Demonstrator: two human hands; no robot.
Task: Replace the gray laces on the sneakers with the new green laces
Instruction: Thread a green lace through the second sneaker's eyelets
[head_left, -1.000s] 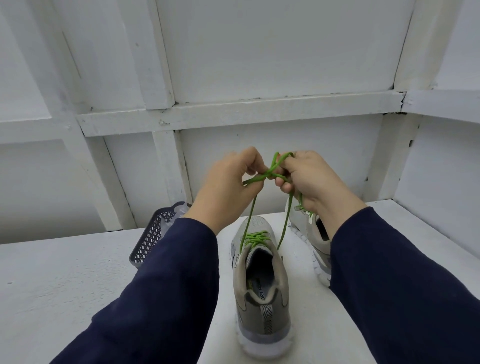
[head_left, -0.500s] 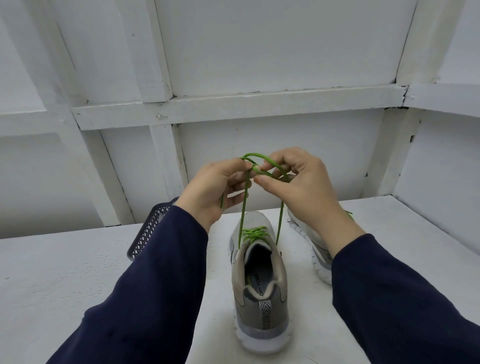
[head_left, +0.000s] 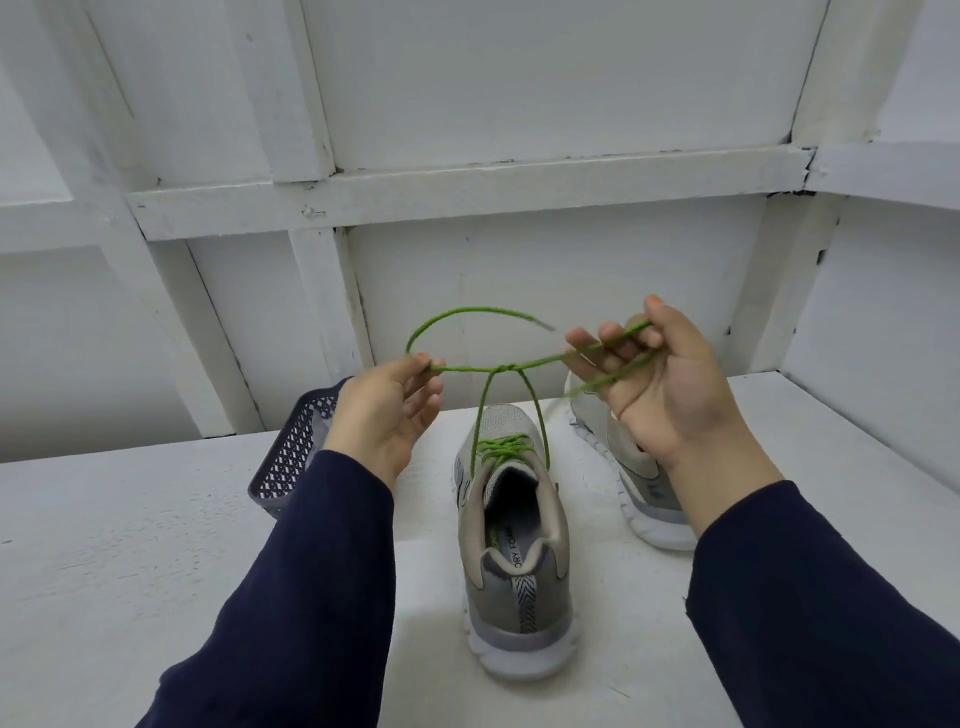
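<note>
I am watching the near sneaker (head_left: 514, 545) standing on the table (head_left: 130, 545), green lace (head_left: 506, 447) threaded. Above it my left hand (head_left: 387, 410) is pinching one lace end, my right hand (head_left: 660, 384) is gripping the other. Pulling unevenly, I am risking the half-knot (head_left: 504, 368) locking high, slack.

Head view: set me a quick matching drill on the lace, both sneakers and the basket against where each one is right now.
Things:
1. green lace
2. near sneaker
3. far sneaker
4. mesh basket

Places:
A. partly hidden behind the left hand
B. heel toward the camera, between the arms
C. stretched between both hands, knotted in mid-air
D. partly hidden behind the right hand

Pairs: 1-C, 2-B, 3-D, 4-A.
</note>
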